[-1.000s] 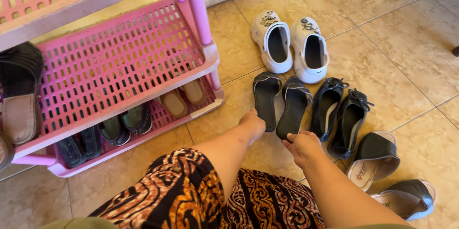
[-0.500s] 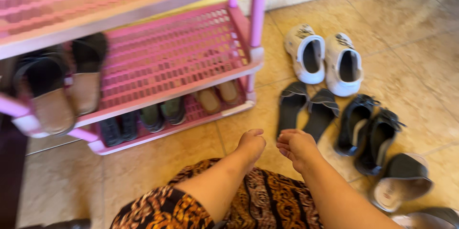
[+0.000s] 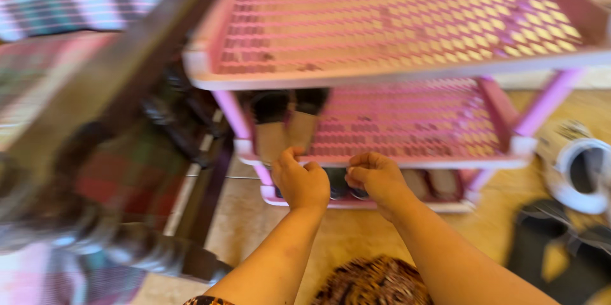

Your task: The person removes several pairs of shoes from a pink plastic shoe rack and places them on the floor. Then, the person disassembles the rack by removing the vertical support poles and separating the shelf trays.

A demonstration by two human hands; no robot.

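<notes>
Both hands have left the black sandals on the floor and moved up to the pink rack's middle shelf.

Near, at lower centre, left hand (image 3: 302, 183) and right hand (image 3: 377, 177) are curled at the shelf's front edge (image 3: 407, 163); blur hides whether they grip anything. Beyond, 2 tan-soled sandals (image 3: 286, 123) sit at that shelf's left end, where a careless knock, I judge, might tip them off.

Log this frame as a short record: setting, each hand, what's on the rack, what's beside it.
setting: tiled floor, heavy motion blur
left hand: fingers curled, at the front edge of the pink shoe rack; grip unclear
right hand: fingers curled, at the same edge; grip unclear
middle shelf: pair of sandals
right of rack: white clog
</notes>
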